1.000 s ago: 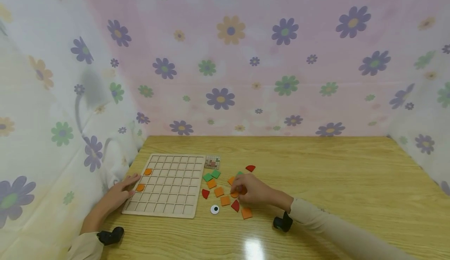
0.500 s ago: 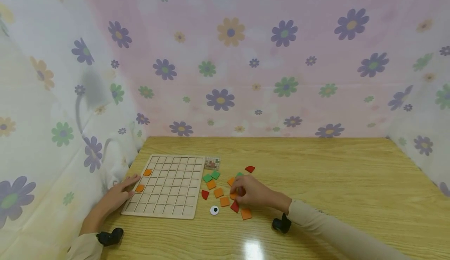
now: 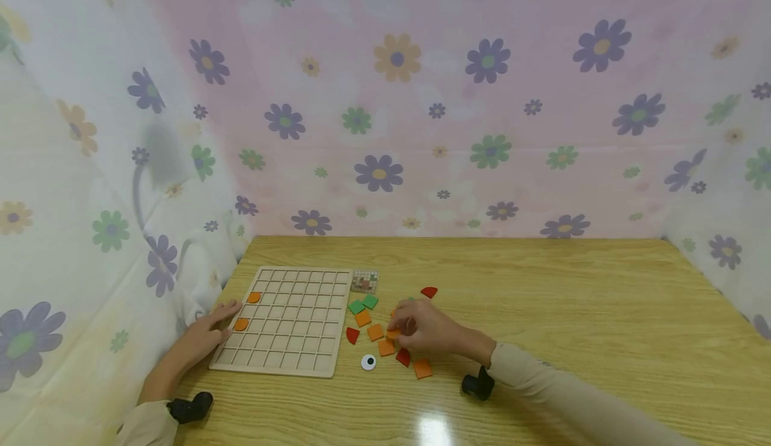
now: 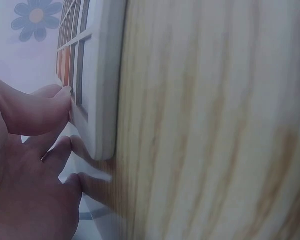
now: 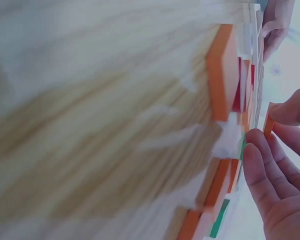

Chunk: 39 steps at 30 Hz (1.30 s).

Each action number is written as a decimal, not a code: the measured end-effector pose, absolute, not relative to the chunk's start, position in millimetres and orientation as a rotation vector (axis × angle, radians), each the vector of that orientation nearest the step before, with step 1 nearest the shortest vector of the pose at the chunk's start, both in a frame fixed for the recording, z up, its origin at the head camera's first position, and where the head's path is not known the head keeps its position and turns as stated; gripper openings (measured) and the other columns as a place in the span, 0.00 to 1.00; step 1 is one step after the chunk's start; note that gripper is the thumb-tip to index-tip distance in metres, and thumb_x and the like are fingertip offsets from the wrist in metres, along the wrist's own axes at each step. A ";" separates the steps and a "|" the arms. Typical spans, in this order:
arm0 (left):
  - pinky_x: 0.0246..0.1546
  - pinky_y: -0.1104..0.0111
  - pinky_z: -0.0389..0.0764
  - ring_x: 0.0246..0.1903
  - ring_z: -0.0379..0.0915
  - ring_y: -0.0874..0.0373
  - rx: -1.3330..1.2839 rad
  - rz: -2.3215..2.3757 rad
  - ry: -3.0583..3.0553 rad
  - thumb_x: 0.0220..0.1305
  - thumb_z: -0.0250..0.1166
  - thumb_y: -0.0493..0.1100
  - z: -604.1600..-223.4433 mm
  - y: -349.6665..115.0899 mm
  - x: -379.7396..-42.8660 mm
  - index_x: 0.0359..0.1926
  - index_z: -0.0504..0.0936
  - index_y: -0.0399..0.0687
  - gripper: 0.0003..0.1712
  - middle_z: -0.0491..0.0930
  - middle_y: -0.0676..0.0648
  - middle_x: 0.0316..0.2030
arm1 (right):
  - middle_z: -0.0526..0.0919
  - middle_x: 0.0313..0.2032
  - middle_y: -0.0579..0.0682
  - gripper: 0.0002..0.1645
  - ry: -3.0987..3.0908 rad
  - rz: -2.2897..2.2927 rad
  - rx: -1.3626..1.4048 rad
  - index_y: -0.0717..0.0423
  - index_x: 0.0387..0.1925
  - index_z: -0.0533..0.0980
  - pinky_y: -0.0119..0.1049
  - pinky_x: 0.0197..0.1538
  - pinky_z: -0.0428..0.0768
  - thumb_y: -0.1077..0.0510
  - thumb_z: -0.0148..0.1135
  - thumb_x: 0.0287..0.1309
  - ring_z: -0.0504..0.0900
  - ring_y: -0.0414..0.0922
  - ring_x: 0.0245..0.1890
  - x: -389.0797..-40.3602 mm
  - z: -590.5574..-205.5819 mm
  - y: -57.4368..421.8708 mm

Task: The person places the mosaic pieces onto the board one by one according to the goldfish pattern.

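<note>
My left hand (image 3: 207, 331) rests along the left edge of a wooden grid board (image 3: 307, 345), its fingers extended and the thumb at the rim (image 4: 105, 110). Two orange rounded tiles (image 3: 254, 297) lie in squares near that edge. My right hand (image 3: 426, 327) pinches an orange tile (image 5: 269, 120) between thumb and fingers, raised over the loose pieces. Around it lie orange square tiles (image 3: 423, 368), red quarter-round tiles (image 3: 403, 357) and green tiles (image 3: 370, 302). Part of the cluster is hidden under the right hand.
A small pattern card (image 3: 365, 281) lies at the board's upper right corner. A white disc with a black dot (image 3: 369, 362) sits right of the board. Wood-grain tabletop (image 3: 572, 312) extends to the right, and flowered cloth (image 3: 446, 165) hangs behind.
My right hand has picked up the orange tile and shifted slightly left with it. My left hand keeps its place at the board's edge.
</note>
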State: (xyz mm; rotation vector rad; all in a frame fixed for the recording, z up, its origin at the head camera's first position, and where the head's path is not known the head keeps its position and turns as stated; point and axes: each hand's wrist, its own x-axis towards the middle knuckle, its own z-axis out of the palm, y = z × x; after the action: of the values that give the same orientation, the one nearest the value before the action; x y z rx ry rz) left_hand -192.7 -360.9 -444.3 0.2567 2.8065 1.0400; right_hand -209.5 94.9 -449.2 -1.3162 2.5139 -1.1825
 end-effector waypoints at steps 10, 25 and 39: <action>0.60 0.36 0.45 0.67 0.38 0.29 0.260 1.060 2.800 0.65 0.56 0.37 -443.7 -360.7 -192.2 0.68 0.61 0.34 0.32 0.53 0.31 0.68 | 0.79 0.35 0.47 0.08 2.434 -1.243 -1.247 0.56 0.37 0.83 0.26 0.35 0.78 0.65 0.64 0.55 0.76 0.33 0.30 -212.0 -444.4 67.5; 0.60 0.35 0.44 0.68 0.37 0.30 0.246 1.058 2.793 0.64 0.56 0.36 -443.4 -359.3 -190.7 0.68 0.61 0.35 0.32 0.53 0.31 0.68 | 0.80 0.33 0.46 0.06 2.343 -1.320 -1.322 0.55 0.36 0.83 0.24 0.35 0.78 0.64 0.65 0.55 0.76 0.32 0.30 -219.2 -441.0 7.3; 0.60 0.35 0.43 0.68 0.37 0.31 0.237 1.057 2.805 0.64 0.55 0.35 -444.4 -359.4 -191.1 0.69 0.62 0.36 0.31 0.53 0.33 0.69 | 0.81 0.34 0.46 0.07 2.313 -1.299 -1.387 0.56 0.37 0.84 0.20 0.36 0.76 0.64 0.63 0.55 0.76 0.29 0.31 -223.1 -438.3 -52.3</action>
State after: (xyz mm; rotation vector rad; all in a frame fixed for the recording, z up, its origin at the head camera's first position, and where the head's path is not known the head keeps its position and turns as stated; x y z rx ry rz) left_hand -191.1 -359.4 -444.4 0.2369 2.8052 1.0570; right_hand -223.1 -52.3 -438.3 -1.3865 2.3134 -1.2994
